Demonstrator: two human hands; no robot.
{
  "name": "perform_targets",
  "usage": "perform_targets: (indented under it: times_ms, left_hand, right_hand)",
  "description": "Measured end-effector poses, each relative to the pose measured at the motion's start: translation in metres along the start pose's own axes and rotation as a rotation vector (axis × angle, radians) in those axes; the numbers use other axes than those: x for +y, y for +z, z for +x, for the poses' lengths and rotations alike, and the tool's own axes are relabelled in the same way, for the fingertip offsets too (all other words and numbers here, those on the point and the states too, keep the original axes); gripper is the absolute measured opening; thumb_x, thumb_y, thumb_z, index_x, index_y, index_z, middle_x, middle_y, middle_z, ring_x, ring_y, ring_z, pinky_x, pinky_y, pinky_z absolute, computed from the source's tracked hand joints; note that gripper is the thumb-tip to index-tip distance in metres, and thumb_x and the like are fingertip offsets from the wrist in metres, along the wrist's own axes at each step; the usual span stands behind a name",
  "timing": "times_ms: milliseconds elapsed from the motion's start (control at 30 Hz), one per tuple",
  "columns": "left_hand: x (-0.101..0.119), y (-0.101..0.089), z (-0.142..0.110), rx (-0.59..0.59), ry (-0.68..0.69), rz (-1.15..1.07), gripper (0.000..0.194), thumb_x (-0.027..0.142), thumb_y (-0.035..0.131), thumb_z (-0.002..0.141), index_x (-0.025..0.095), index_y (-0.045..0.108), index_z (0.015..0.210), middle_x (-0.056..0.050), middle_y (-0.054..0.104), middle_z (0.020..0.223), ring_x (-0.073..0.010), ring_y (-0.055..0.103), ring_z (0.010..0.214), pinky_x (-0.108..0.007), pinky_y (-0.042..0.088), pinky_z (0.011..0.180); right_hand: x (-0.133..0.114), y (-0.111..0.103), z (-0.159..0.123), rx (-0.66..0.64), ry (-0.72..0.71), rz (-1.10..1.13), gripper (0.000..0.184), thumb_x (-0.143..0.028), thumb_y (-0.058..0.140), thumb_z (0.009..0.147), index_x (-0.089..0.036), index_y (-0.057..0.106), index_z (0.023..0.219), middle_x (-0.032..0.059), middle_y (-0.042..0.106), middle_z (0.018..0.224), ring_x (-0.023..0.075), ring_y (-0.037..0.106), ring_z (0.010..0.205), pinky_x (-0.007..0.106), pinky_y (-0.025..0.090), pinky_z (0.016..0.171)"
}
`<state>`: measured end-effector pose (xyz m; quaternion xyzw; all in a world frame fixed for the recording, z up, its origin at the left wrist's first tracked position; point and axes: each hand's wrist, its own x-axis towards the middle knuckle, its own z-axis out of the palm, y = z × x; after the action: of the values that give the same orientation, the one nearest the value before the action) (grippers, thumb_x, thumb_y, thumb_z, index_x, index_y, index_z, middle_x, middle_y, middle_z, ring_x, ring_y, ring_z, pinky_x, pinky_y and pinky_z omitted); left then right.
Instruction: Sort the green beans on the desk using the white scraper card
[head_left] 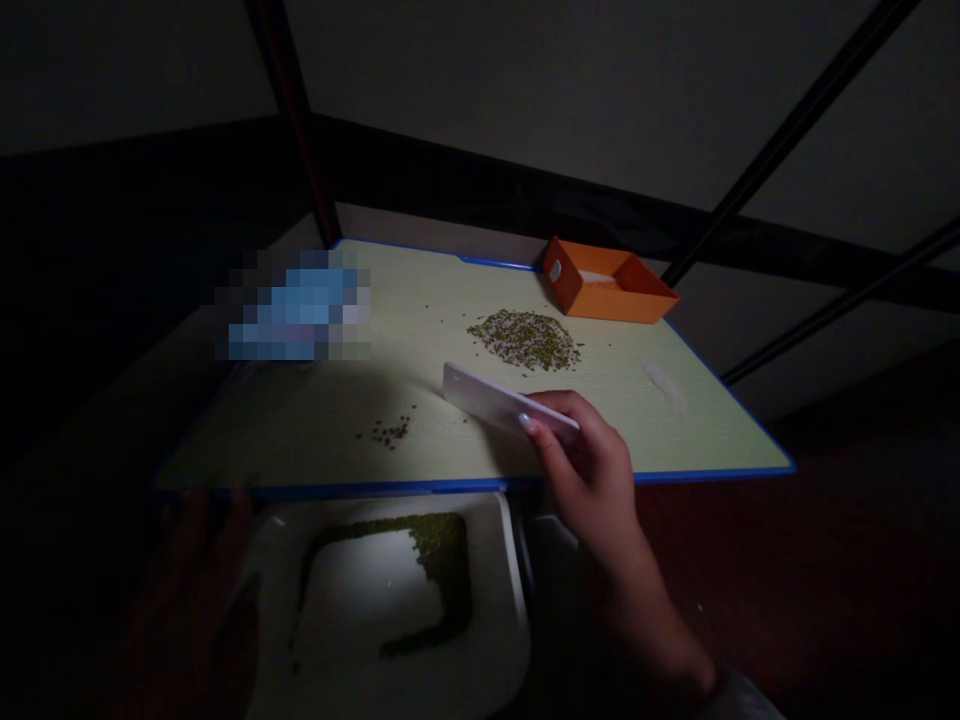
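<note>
My right hand grips a flat white plastic scraper between thumb and fingers, its long face upright just above or on the board; contact is hard to make out. Beyond it lies a loose pile of small green and brown grains. A small scatter of dark reddish grains sits left of the scraper. Deep in shadow, my left hand has its fingers apart near the board's front edge, beside a white plastic tub. Green grains line the tub's bottom along several sides.
The pale table top has a blue rim. An orange open box stands at its back right, near a faint whitish smear. A blurred-out blue item lies at the left. A wall rises behind.
</note>
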<state>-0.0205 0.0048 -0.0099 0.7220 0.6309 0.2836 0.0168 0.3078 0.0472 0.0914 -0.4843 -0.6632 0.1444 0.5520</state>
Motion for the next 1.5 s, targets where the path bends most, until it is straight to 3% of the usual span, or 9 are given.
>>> perform_targets:
  times_ms: [200,300,500,633,833,967,1200,1400,1500]
  left_hand:
    - [0.002,0.001,0.001,0.029,0.024,0.007,0.076,0.034,0.042,0.089,0.047,0.011,0.158,0.015,0.005,0.177,-0.0337,0.016,0.163,-0.067,0.018,0.135]
    - [0.004,0.001,0.001,0.054,0.026,-0.011,0.074,0.035,0.042,0.090,0.048,0.014,0.157,0.014,0.008,0.177,-0.0336,0.021,0.162,-0.067,0.021,0.135]
    - [0.007,-0.001,0.002,0.037,-0.005,-0.001,0.073,0.038,0.042,0.091,0.047,0.015,0.158,0.013,0.009,0.177,-0.0335,0.023,0.161,-0.066,0.024,0.134]
    - [0.007,-0.002,0.002,0.041,0.004,0.006,0.074,0.037,0.042,0.090,0.046,0.014,0.158,0.013,0.008,0.177,-0.0335,0.020,0.162,-0.066,0.021,0.135]
    - [0.010,-0.004,0.003,0.058,0.046,0.002,0.074,0.037,0.043,0.090,0.045,0.015,0.158,0.011,0.011,0.177,-0.0328,0.024,0.161,-0.064,0.024,0.135]
    - [0.006,-0.002,0.001,0.045,0.026,0.018,0.074,0.040,0.043,0.090,0.046,0.015,0.158,0.012,0.009,0.177,-0.0349,0.024,0.161,-0.067,0.026,0.133]
    - [-0.002,-0.002,0.001,0.047,0.056,0.053,0.074,0.039,0.045,0.090,0.045,0.015,0.158,0.009,0.011,0.177,-0.0349,0.028,0.159,-0.068,0.028,0.132]
    - [0.001,-0.001,0.000,0.057,0.028,0.030,0.072,0.038,0.043,0.091,0.045,0.015,0.158,0.009,0.013,0.177,-0.0324,0.025,0.160,-0.065,0.025,0.134]
    - [0.000,0.000,-0.001,0.046,0.033,0.044,0.073,0.040,0.043,0.091,0.044,0.014,0.159,0.007,0.012,0.177,-0.0328,0.025,0.161,-0.065,0.026,0.133]
  right_hand:
    - [0.006,-0.020,0.002,-0.081,0.049,0.089,0.009,-0.021,0.067,0.096,-0.024,0.075,0.092,-0.0033,0.075,0.078,0.0117,0.066,0.065,0.021,0.049,0.058]
    - [0.009,-0.028,0.001,-0.081,0.064,0.105,0.009,-0.022,0.069,0.095,-0.025,0.076,0.091,-0.0030,0.075,0.076,0.0118,0.064,0.062,0.021,0.047,0.054]
    - [0.016,-0.042,-0.004,-0.126,0.114,0.177,0.007,-0.028,0.073,0.093,-0.025,0.077,0.088,0.0015,0.082,0.087,0.0182,0.075,0.075,0.027,0.056,0.066]
    - [0.017,-0.045,-0.008,-0.122,0.109,0.216,0.005,-0.024,0.075,0.091,-0.027,0.078,0.088,0.0000,0.082,0.086,0.0184,0.077,0.077,0.027,0.058,0.066]
    - [0.012,-0.042,-0.013,-0.107,0.131,0.276,0.009,-0.021,0.075,0.090,-0.029,0.078,0.090,-0.0010,0.082,0.090,0.0175,0.078,0.081,0.028,0.061,0.069]
    - [0.007,-0.037,-0.015,-0.083,0.117,0.216,0.008,-0.021,0.074,0.091,-0.029,0.077,0.092,-0.0038,0.077,0.078,0.0126,0.068,0.062,0.022,0.052,0.055]
    - [0.004,-0.019,-0.013,-0.086,0.105,0.160,0.009,-0.020,0.069,0.095,-0.027,0.074,0.094,-0.0048,0.072,0.074,0.0105,0.062,0.060,0.019,0.047,0.051]
    - [-0.003,-0.014,-0.014,-0.192,0.057,0.220,0.011,-0.019,0.070,0.094,-0.027,0.076,0.098,-0.0025,0.079,0.081,0.0130,0.073,0.067,0.022,0.055,0.058]
    - [-0.011,-0.015,-0.017,-0.254,0.012,0.287,0.019,-0.016,0.069,0.093,-0.030,0.078,0.103,-0.0012,0.084,0.093,0.0176,0.080,0.085,0.029,0.063,0.073]
